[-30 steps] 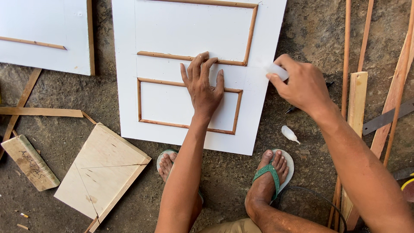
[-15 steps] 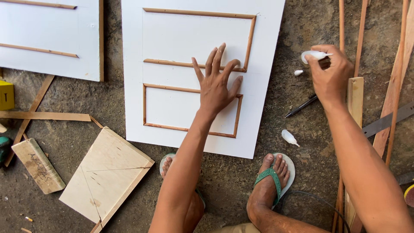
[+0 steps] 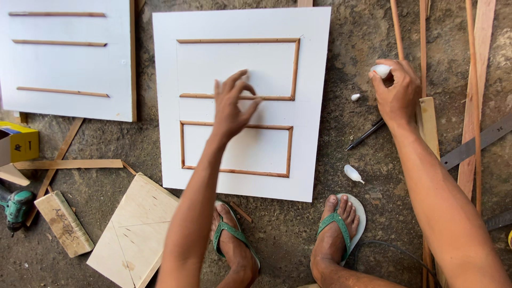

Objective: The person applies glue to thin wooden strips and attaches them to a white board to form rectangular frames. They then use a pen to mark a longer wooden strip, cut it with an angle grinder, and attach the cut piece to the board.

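- A white square panel lies flat on the rough concrete floor in the upper middle of the frame, with thin wooden strips set on its face as two rectangular frames, one above the other.
- The left hand is over the centre of the panel, between the two frames; its fingers are spread and loosely curled, gripping nothing, and it looks lifted just clear of the surface, though contact is hard to judge from above.
- The right hand sits at the right of the frame, beside the panel's edge, its fingers closed around a small white bottle pinched at the top of the hand.
- A small white cap lies on the floor between that hand and the panel; a second white bottle lies lower, near a green sandal.
- A dark pen lies just below the right hand.
- A second white panel fills the upper left.
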